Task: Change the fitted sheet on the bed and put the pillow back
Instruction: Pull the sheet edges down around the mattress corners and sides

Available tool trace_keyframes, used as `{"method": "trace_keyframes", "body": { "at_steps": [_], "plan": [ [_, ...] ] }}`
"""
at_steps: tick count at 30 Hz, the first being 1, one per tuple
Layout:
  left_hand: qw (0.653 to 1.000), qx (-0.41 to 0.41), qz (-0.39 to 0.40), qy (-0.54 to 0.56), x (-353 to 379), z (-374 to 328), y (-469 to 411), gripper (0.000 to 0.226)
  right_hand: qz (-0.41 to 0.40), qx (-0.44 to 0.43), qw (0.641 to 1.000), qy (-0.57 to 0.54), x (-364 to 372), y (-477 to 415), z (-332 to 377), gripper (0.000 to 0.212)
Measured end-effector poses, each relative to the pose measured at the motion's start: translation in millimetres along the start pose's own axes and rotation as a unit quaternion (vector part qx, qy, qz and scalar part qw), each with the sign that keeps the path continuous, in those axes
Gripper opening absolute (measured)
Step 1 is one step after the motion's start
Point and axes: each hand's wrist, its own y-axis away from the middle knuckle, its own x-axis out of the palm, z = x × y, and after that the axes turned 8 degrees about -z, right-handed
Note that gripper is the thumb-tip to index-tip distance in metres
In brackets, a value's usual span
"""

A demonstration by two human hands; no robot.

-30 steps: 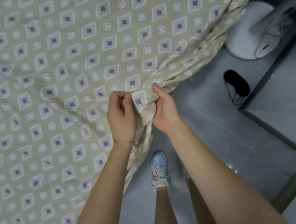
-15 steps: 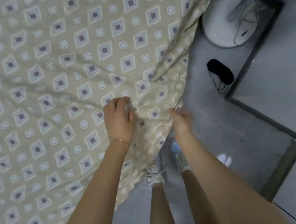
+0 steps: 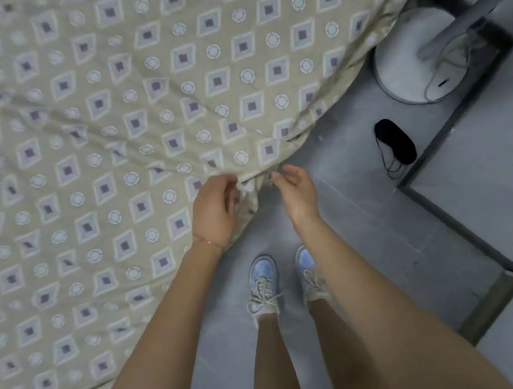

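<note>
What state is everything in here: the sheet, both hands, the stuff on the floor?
Sheet: spread out, wrinkled, corner bunched up.
Left hand: fingers curled, gripping that corner.
Right hand: open, beside the sheet's edge, holding nothing.
Black mask: lying on floor.
Fan base: standing upright, cord draped over it.

The bed is covered across its whole visible top by a beige fitted sheet printed with diamonds and circles. The sheet is creased toward the bed's near corner, where it is bunched and hangs over the edge. Beside that corner a grey tiled floor is seen. A round white fan base is set on the floor near the bed's right edge, a black sleep mask lies near it, and a pair of pale sneakers is planted close to the corner.
</note>
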Motion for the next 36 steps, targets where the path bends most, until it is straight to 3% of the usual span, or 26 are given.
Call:
{"method": "trace_keyframes", "body": {
  "at_steps": [3,8,12,19,28,34,36],
  "plan": [
    [0.999,-0.014,0.022,-0.033,-23,10,28,0.044,0.047,-0.054,0.994,0.086,3,23,15,0.037],
    [0.983,-0.156,-0.089,0.037,-101,-20,80,0.04,0.116,-0.122,0.971,0.171,-1,101,64,0.046],
    [0.919,-0.29,-0.193,0.186,-189,-78,133,0.037,0.198,-0.172,0.937,0.229,-8,204,112,0.048],
    [0.833,-0.372,-0.326,0.249,-303,-135,259,0.039,0.329,-0.275,0.834,0.346,-31,376,140,0.045],
    [0.76,-0.43,-0.436,0.218,-379,-83,445,0.037,0.393,-0.346,0.748,0.407,4,543,71,0.04],
    [0.781,-0.423,-0.417,0.191,-433,-12,566,0.048,0.402,-0.374,0.737,0.394,46,649,-7,0.038],
    [0.785,-0.428,-0.41,0.181,-449,14,596,0.043,0.419,-0.377,0.717,0.41,61,675,-29,0.039]
  ]
}}
